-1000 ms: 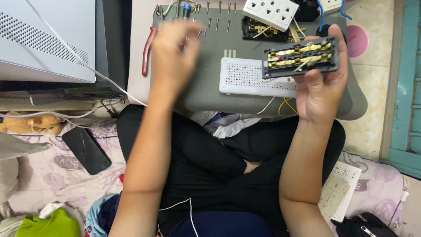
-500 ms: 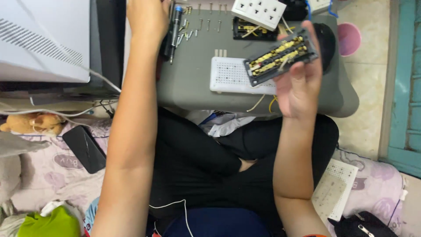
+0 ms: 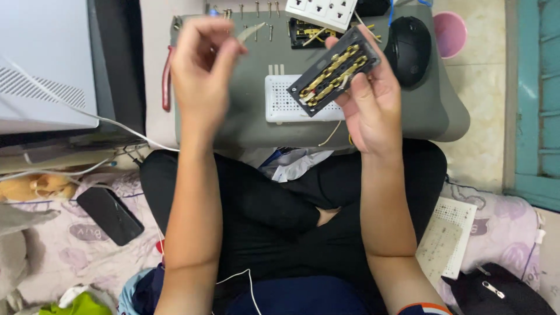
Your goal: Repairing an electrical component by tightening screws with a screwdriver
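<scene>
My right hand (image 3: 367,105) holds a black socket housing (image 3: 333,71) tilted over the grey lap table (image 3: 251,119); brass contact strips run along its open inside. My left hand (image 3: 201,70) is raised above the table's left part, fingers pinched on a small pale metal piece (image 3: 249,32). A white perforated board (image 3: 286,102) lies on the table under the housing. Another black base with brass parts (image 3: 308,32) and a white socket cover (image 3: 321,11) lie at the table's far edge. Several screws (image 3: 256,9) lie in a row there.
A black mouse (image 3: 411,49) sits on the table's right side, a red-handled tool (image 3: 167,81) at its left edge. A black phone (image 3: 109,214) lies on the bedding at left. A white appliance (image 3: 41,58) stands far left; a perforated sheet (image 3: 443,239) lies at right.
My left hand drew back from the far edge of the table, now pinching a small metal piece. My right hand tilted the housing and kept it over the table.
</scene>
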